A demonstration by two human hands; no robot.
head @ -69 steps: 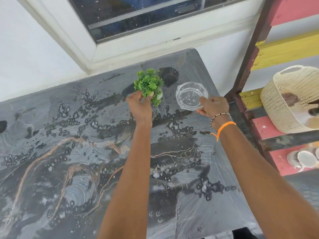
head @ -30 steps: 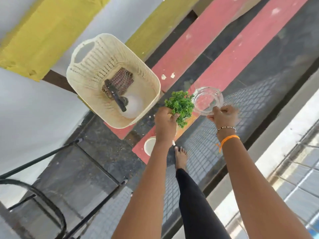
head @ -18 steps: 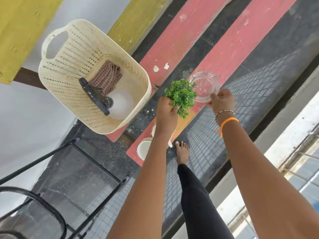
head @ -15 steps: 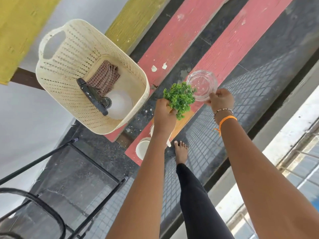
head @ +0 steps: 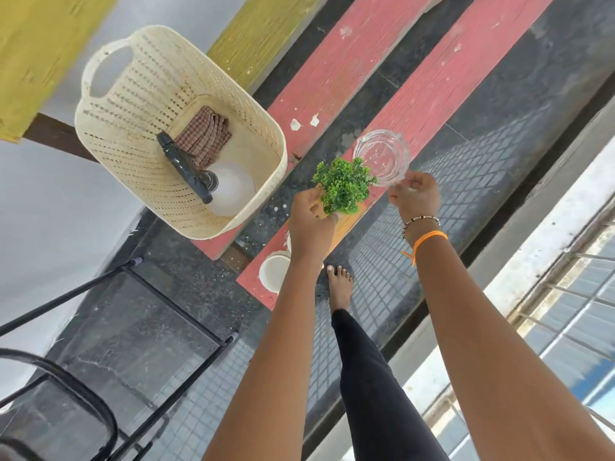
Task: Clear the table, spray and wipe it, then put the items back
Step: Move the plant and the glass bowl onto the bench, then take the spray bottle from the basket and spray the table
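I am carrying two items off toward the red bench plank (head: 442, 84), and the step in hand looks like setting them down there to clear the table. To do it well I would lower each one flat onto a bare stretch of that plank, beyond the small white dishes (head: 273, 271) already sitting at its near end, and let go only once the base is fully supported; the plank is narrow, so anything set near its edge could tip off.

My left hand (head: 309, 224) is wrapped around the base of the small green plant (head: 344, 184), fingers curled closed on it from below, the pot itself mostly hidden by the hand. My right hand (head: 416, 197) pinches the near rim of the clear glass dish (head: 381, 156) between thumb and fingertips, a light hold with the other fingers loosely folded. The dish tilts slightly away from me and hangs above the plank; I cannot tell whether it touches the wood yet.

Left of the plank, the cream basket (head: 109, 104) holds the spray bottle (head: 213, 188) and a checked cloth (head: 203, 134), ready for the wiping stage.
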